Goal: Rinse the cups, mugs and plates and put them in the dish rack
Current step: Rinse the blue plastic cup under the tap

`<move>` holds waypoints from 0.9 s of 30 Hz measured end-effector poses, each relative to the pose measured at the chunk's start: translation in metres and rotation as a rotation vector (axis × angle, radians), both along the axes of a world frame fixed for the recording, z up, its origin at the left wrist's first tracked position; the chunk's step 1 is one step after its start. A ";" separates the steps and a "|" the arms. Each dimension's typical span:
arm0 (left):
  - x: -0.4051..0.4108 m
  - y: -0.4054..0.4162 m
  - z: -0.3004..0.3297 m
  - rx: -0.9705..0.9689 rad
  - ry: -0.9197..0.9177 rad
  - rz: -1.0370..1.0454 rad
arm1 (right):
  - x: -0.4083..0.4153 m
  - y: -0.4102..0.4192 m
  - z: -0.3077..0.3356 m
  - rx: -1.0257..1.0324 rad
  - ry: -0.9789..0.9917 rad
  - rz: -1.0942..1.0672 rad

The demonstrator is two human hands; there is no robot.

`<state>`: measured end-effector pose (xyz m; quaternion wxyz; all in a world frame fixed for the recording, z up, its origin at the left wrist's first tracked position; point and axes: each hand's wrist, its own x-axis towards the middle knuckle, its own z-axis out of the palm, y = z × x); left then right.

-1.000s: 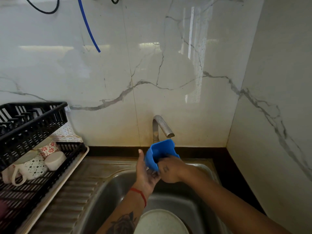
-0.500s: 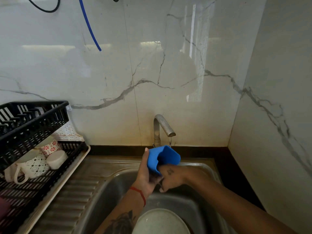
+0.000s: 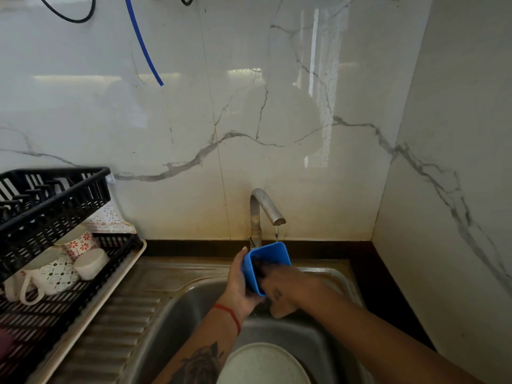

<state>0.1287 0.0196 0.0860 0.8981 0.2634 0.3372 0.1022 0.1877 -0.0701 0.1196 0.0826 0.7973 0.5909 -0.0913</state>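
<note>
A blue square cup point(image 3: 273, 252) is held under the tap point(image 3: 264, 209), tilted with its mouth facing up and toward me. My left hand point(image 3: 239, 285) grips the cup's left side and base. The fingers of my right hand point(image 3: 282, 289) reach inside the cup, thumb outside below it. A thin trickle of water falls from the spout onto the cup's rim. A white plate point(image 3: 263, 364) lies in the sink point(image 3: 171, 322) below my arms. The black dish rack point(image 3: 116, 261) at the left holds patterned mugs point(image 3: 55, 273) and a white cup point(image 3: 91, 263).
The rack has an upper tier point(image 3: 55, 195) and stands on a cream tray point(image 3: 83, 322) on the ribbed drainboard point(image 3: 119, 328). Marble walls close the back and right sides. A blue hose point(image 3: 144, 45) and a black cable point(image 3: 69, 16) hang on the back wall.
The cup has turned so its mouth faces up under the spout, and my right hand's fingers have slipped inside it. Both hands shifted slightly lower.
</note>
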 end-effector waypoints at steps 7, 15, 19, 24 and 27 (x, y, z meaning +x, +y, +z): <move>0.007 -0.010 0.010 0.162 0.053 0.011 | -0.015 0.014 -0.002 -0.095 -0.315 -0.126; -0.001 -0.004 0.015 0.119 0.039 -0.012 | -0.013 0.004 -0.002 0.198 0.442 -0.225; -0.005 -0.001 0.018 0.083 0.049 -0.020 | -0.016 -0.003 -0.015 0.220 0.317 -0.087; -0.014 0.004 0.013 0.082 0.087 -0.075 | -0.003 -0.023 -0.019 0.107 -0.384 0.220; -0.013 -0.001 0.012 0.083 -0.017 -0.086 | 0.005 -0.033 -0.016 0.195 -0.308 0.156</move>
